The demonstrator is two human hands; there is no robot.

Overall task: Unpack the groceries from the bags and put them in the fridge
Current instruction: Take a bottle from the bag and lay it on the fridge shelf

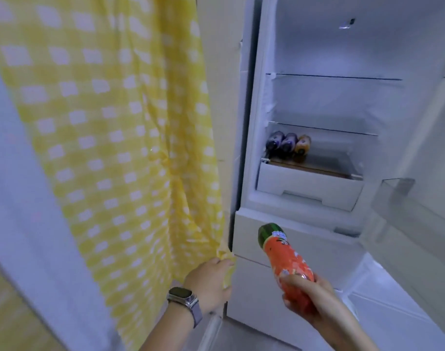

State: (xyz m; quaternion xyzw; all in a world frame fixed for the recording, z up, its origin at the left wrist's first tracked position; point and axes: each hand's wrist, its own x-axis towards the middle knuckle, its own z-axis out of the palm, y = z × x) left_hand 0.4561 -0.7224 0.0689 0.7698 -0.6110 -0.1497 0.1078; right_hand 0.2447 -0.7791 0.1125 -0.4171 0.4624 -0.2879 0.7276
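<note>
Bottle: your right hand (pixel 310 297) holds the orange-red bottle (pixel 284 257) low in front of the open fridge (pixel 256 122), green end pointing up and away toward the shelves.
Right grip: fingers and thumb curled round the near end of the bottle; you cannot see whether that end is the cap or the base.
Left grip: your left hand (pixel 211 282), watch (pixel 183 298) on the wrist, pinches the lower edge of the yellow checked curtain (pixel 115 122) and holds it beside the fridge's left wall.
Handling: judged from its glossy printed wrap, the bottle is plastic, stiff enough to squeeze firmly, probably full and moderately heavy, and likely slick. Held by one end, it will want to tip, so take it nearer the middle of the body before you reach in.
Fridge: door (pixel 419 198) swung open to the right; two glass shelves above look bare.
Lowest shelf: three bottles (pixel 288 144) lie side by side at the left, two dark and one yellow, just above the white drawer (pixel 307 191).
Free space: the shelf to the right of the yellow one looks open, a fair place to lay this bottle.
Risk: a round bottle laid down may roll, so rest it against its neighbour.
</note>
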